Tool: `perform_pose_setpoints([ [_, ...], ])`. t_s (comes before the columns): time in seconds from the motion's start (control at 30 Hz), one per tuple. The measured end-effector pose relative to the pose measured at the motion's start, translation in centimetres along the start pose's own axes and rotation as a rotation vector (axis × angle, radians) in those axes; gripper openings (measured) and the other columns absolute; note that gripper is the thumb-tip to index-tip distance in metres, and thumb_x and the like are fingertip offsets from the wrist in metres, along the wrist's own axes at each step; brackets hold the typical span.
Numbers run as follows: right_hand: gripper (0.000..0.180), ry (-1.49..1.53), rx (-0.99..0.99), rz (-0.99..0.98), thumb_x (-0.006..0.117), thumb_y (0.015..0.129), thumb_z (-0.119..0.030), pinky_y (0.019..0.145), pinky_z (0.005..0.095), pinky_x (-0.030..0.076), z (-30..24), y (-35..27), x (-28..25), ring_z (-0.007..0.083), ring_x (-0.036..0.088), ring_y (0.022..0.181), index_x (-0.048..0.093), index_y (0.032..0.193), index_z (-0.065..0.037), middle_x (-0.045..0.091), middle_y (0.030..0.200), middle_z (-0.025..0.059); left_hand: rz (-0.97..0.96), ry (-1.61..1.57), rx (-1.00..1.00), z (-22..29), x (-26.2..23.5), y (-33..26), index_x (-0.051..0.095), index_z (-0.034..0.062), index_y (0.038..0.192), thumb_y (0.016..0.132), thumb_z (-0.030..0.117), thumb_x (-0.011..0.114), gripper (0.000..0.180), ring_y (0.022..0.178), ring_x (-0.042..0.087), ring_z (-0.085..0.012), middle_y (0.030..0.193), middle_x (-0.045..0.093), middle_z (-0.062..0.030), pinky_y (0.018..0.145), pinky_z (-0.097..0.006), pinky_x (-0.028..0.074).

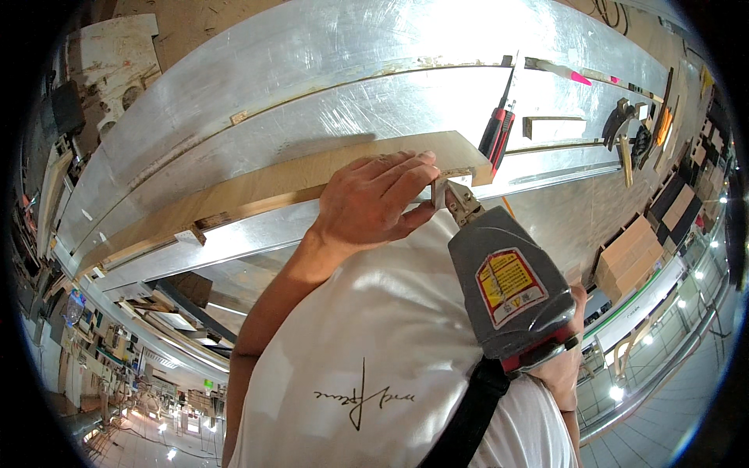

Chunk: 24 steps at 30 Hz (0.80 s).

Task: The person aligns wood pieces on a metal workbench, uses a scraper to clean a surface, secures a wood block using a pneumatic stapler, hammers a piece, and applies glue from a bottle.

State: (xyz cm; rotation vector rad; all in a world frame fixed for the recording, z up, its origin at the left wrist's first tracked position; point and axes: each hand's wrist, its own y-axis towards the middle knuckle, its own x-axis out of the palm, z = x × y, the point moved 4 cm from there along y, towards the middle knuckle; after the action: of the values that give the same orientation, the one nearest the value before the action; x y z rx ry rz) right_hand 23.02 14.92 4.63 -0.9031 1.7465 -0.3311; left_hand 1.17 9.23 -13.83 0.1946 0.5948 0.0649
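A long wooden board [273, 173] lies across the metal table, its near edge notched in places. My left hand [378, 195] is closed over that near edge toward the right end, fingers on top and thumb below. By its fingertips is a small wooden piece [439, 192], partly hidden by the hand. A grey nail gun [507, 273] with a yellow-and-red label has its metal nose against or very near this piece; I cannot tell if they touch. My right hand [576, 335] is closed round the nail gun, mostly hidden behind its body.
On the metal table [312, 101], past the board's right end, lie a red-and-black-handled tool with a narrow blade [497, 139], a wooden block [554, 128], a pink-tipped marker [568, 73] and a hammer [624, 144]. Stacked boxes [630, 253] stand at the right.
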Motion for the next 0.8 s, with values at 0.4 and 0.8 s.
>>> perform_pose_setpoints([
  [0.4,0.095,0.203,0.298,-0.069,0.083,0.060,-0.051,0.098,0.0442,0.042,0.6,0.0,-0.7,0.0376,0.059,0.101,0.065,0.139,-0.002,0.072,0.105,0.0244,-0.006,-0.016,-0.015,0.0,0.1,-0.2,0.068,0.0078,0.117,0.073,0.023,0.091,0.052,0.110,0.075,-0.0250,0.123,0.076,-0.0102,0.087,-0.038,0.062],
  [0.8,0.092,0.185,0.225,-0.145,0.078,0.063,-0.050,0.093,0.0434,0.046,0.1,1.6,-1.1,0.0375,0.066,0.094,0.064,0.136,0.004,0.073,0.100,0.0241,0.016,-0.023,-0.002,0.0,0.2,-0.1,0.069,0.0060,0.116,0.071,0.019,0.092,0.052,0.109,0.076,-0.0272,0.119,0.077,-0.0120,0.087,-0.039,0.063],
])
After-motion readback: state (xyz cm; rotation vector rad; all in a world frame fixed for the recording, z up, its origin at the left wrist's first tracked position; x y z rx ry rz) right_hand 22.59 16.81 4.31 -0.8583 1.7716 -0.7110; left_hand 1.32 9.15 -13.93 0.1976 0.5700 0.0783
